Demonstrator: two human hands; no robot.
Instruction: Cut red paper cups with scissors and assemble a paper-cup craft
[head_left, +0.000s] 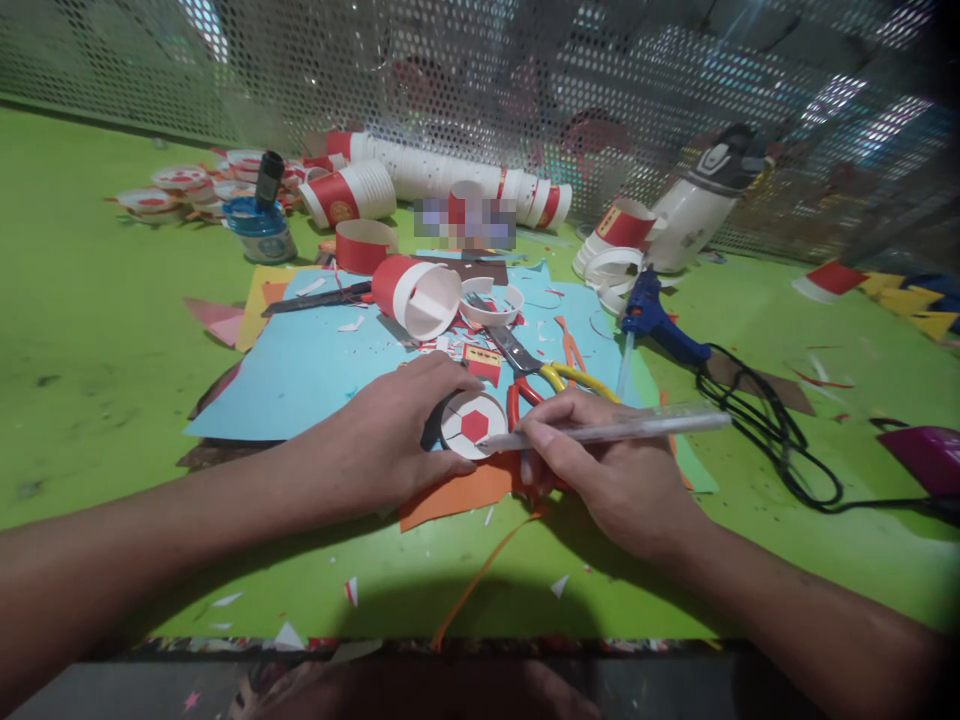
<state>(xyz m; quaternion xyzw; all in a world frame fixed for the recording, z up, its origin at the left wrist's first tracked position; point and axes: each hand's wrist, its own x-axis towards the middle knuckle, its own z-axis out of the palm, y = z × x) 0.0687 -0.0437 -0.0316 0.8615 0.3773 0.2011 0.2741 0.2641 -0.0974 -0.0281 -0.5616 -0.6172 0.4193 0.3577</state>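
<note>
Between the thumb and fingers of my left hand (409, 425) is a small round white disc (454, 420) with a red hexagon at its centre and dark lines on its face. My right hand (611, 465) pinches a clear pen (652, 426), whose tip touches the disc near the hexagon. Red-and-yellow-handled scissors (517, 352) lie just beyond my hands. Blue paper (307, 370) is spread underneath, with orange paper (442, 500) nearer to me. A red and white paper cup (397, 290) lies on its side behind my left hand.
Stacked paper cups (427, 170) lie along the back by a perforated metal screen. A blue paint jar (259, 235) stands at the left. To the right are a blue glue gun (660, 325), its black cable, and a white flask (694, 215). Paper scraps litter the green table (112, 420).
</note>
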